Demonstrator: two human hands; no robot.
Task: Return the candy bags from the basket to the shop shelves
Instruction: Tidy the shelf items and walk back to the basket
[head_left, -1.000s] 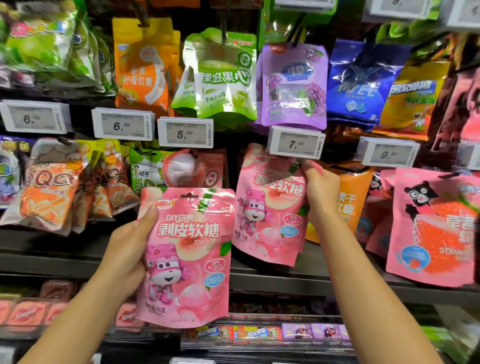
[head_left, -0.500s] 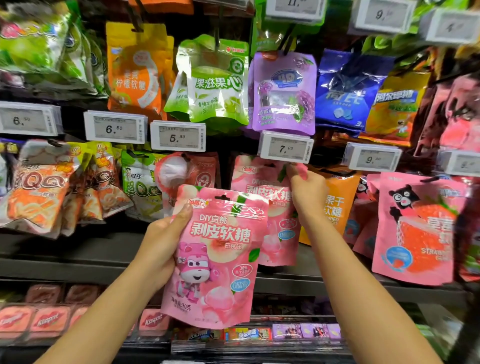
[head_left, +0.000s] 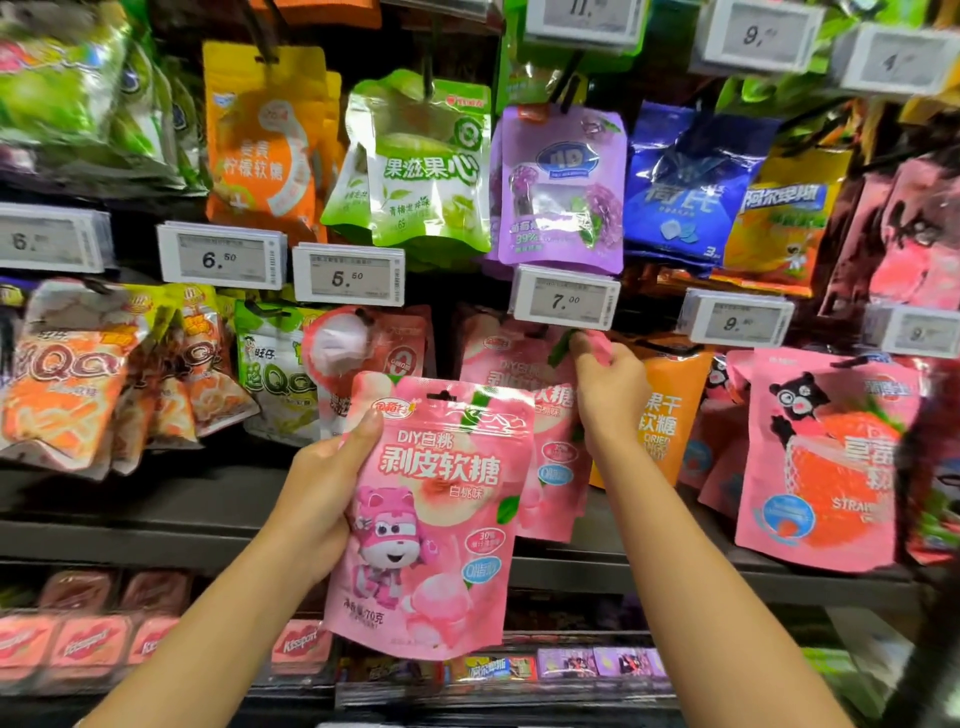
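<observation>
The left hand (head_left: 317, 499) grips a pink bag (head_left: 431, 525) by its left edge, thumb across the front near the top, fingers curled behind, holding it upright in front of the shelf (head_left: 156, 530). At two o'clock from it, the right hand (head_left: 610, 389) pinches the top corner of a hung bag (head_left: 498, 358) of the same kind, just below the 7.00 tag (head_left: 563, 301). The held bag overlaps the hung one's lower left. An orange bag (head_left: 670, 415) hangs at three o'clock of the right hand.
</observation>
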